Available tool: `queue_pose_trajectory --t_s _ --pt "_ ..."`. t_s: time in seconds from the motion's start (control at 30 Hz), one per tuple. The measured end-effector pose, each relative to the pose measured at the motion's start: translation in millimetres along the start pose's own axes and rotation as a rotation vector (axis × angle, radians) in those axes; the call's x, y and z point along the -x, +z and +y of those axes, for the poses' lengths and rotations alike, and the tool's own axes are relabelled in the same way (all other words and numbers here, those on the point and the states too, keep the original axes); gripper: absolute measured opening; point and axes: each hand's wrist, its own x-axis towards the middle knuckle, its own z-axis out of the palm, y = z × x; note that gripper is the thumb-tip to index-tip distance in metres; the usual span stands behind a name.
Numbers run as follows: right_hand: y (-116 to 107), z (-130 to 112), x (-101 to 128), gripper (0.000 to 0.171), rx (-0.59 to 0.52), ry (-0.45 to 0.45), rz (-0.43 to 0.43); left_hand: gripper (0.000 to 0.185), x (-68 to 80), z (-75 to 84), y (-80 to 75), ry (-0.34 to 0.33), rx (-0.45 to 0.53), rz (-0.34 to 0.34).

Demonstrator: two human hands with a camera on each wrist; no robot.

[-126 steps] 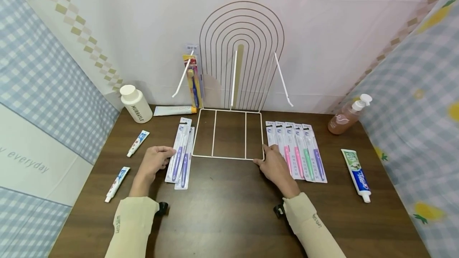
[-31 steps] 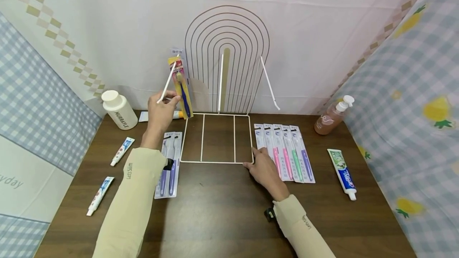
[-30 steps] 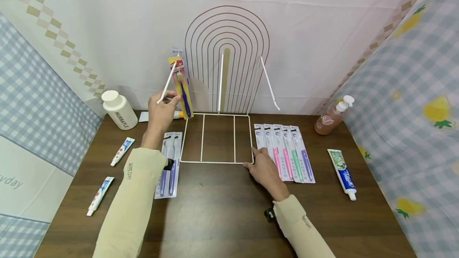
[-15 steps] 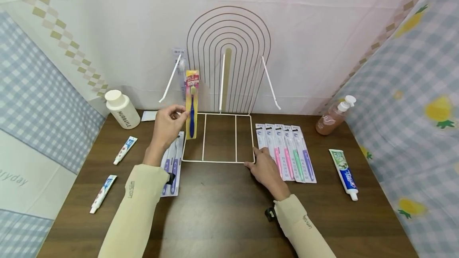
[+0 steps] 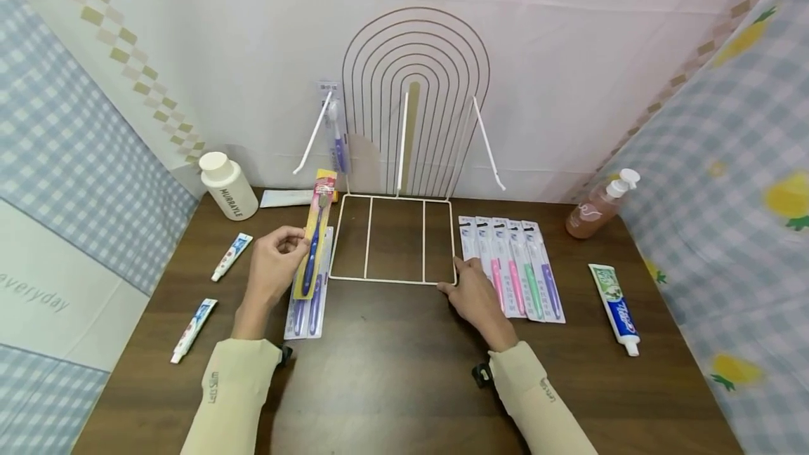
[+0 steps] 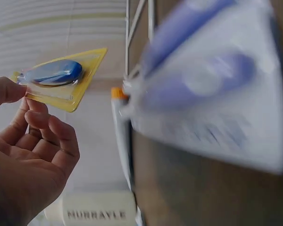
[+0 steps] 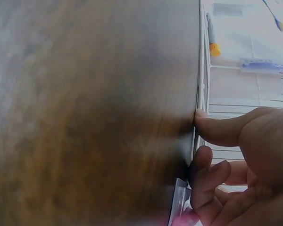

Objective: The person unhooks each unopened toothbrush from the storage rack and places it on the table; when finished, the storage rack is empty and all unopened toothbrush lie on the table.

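My left hand [image 5: 273,265] pinches the edge of a packaged toothbrush [image 5: 313,248], blue-handled on a yellow card, between thumb and fingers. It hangs tilted over two purple packaged toothbrushes [image 5: 314,319] lying on the table. In the left wrist view the pack's lower end [image 6: 56,73] stands out beyond my thumb. My right hand [image 5: 478,295] grips the front right corner of the white wire display rack [image 5: 392,280], thumb on the wire in the right wrist view. From the rack's left hook [image 5: 312,133] hangs a purple packaged toothbrush [image 5: 338,139]; the middle and right hooks are bare.
Several packaged toothbrushes [image 5: 515,272] lie in a row right of the rack. Toothpaste tubes lie at the left [image 5: 232,256], back left [image 5: 286,198] and right [image 5: 616,314]. A white bottle [image 5: 230,188] and a pump bottle [image 5: 597,208] stand towards the back corners.
My left hand has drawn the yellow toothbrush pack off the left hook and brought it forward and down over the purple packs. The right hand keeps hold of the rack corner.
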Motion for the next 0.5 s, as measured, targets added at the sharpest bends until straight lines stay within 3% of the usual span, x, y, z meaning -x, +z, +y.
queue_pose_trajectory --t_s 0.3,0.5 --pt "-10.9 -8.0 1.7 0.079 -0.013 -0.002 -0.006 0.021 15.4 -31.0 -32.8 -0.116 -0.068 0.039" --pt "-2.0 -0.6 -1.8 0.082 -0.013 -0.005 -0.018 0.024 16.9 -52.8 -41.9 -0.185 -0.147 -0.006"
